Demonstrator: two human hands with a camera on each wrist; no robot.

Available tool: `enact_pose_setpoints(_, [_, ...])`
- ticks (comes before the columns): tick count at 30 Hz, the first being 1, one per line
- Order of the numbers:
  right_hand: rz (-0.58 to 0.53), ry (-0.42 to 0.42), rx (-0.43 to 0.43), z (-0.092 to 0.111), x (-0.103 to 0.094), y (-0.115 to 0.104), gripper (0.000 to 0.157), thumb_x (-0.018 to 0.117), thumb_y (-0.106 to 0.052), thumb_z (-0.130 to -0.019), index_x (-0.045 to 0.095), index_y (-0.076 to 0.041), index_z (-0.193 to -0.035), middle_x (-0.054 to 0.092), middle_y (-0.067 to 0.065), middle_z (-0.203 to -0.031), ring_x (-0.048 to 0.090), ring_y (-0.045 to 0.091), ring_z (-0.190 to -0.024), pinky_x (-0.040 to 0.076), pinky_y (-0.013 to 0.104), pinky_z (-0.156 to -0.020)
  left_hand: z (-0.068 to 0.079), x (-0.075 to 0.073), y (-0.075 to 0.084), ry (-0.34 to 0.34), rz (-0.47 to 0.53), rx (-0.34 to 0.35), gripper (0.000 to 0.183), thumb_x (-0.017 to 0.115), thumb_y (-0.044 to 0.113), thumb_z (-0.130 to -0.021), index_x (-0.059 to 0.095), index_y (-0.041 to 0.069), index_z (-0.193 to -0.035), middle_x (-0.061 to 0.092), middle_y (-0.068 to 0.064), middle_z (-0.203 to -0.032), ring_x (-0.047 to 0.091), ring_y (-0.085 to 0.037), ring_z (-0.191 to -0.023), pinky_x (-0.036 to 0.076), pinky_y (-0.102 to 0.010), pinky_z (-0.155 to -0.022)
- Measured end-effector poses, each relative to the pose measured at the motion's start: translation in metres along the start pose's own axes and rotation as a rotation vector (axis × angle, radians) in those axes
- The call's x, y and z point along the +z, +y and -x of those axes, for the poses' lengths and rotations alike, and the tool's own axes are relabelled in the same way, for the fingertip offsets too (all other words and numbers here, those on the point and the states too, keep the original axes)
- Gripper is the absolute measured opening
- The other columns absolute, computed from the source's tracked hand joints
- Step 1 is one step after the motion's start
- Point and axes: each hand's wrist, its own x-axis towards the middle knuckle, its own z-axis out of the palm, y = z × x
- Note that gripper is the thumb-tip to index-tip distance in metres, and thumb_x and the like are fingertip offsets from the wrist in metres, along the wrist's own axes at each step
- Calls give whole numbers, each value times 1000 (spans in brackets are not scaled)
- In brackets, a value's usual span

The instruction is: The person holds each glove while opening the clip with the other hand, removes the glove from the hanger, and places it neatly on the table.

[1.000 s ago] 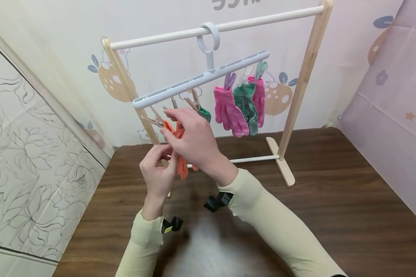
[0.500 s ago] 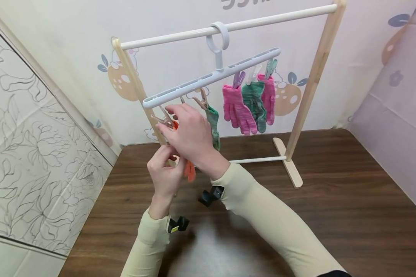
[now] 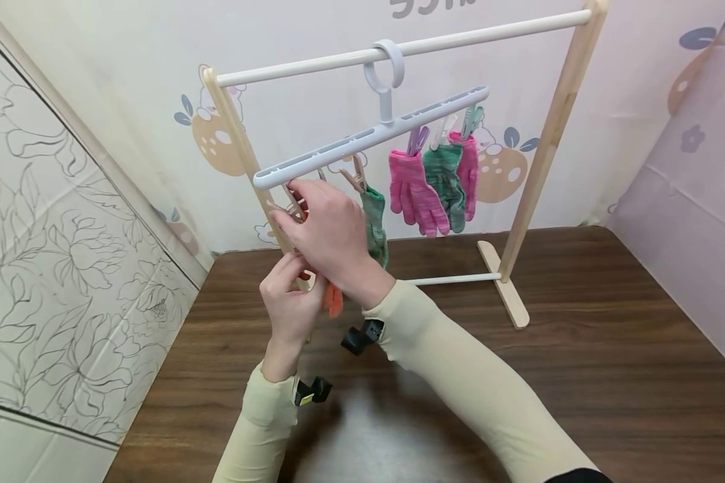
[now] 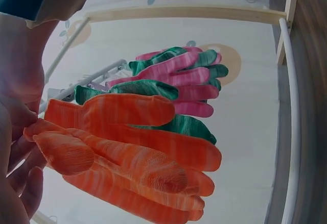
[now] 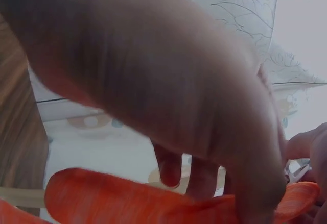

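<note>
Two bare hands crowd the left end of the hanger [image 3: 338, 150], close together, and it's tight work! Leftmost, the left hand [image 3: 292, 295] pinches the cuff end of an orange glove [image 4: 148, 165], which trails off in overlapping orange knit, maybe a pair. Watch that hold: it catches only the edge, so if those fingertips slacken with nothing else gripping, the glove could drop to the table [image 3: 580, 349]. Just above, the right hand [image 3: 333, 228] has thumb and forefinger curled about a beige peg [image 3: 293, 200]; how hard they squeeze, or whether any fabric sits in its mouth, I can't tell, because the hand blocks it. Should the peg catch one layer or a mere sliver, the knit could slip free. Moving right, a green glove [image 3: 374, 223] hangs just beside that hand, near enough for a knuckle to bump. Next comes the hook [image 3: 386, 107], over the white rail [image 3: 489, 35], the hanger's bar sloping down to the left: a hard tug there could tip it further. And out right, a pink glove [image 3: 415, 191], another green glove [image 3: 444, 176] and a second pink glove [image 3: 470, 168] hang bunched; any jolt through the bar could set them swinging!
</note>
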Motion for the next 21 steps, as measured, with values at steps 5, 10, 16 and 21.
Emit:
enact_pose_setpoints(5, [-18,33,-51,0,2,0,18,72,-28,-89,69,-10,-89,57,-2,-71,50,9,-66,41,26,-55,0,-2,1,1,-3,-10,4,69,1,-81,71,3,-79,65,-5,-73,58,-27,-61,46,-29,-58])
enact_pose_setpoints(10, [-79,54,-86,-1,2,0,19,72,-25,-90,66,-8,-82,54,0,-68,48,10,-64,38,24,-55,2,-7,3,1,2,-14,7,70,1,-83,74,5,-84,66,-4,-74,60,-19,-64,49,-31,-57])
enact_pose_setpoints(16, [-137,81,-101,-3,1,3,16,73,-18,-89,67,-6,-79,55,1,-67,48,11,-64,38,23,-57,2,-12,4,-2,25,-16,3,73,7,-85,74,4,-85,68,-4,-76,61,-18,-65,50,-29,-57])
enact_pose_setpoints(21, [-149,102,-92,-5,0,6,15,74,-17,-88,69,-5,-81,58,1,-67,50,11,-64,39,23,-58,1,-15,4,-10,30,-2,6,75,1,-81,75,6,-85,69,-4,-77,62,-16,-65,51,-27,-57])
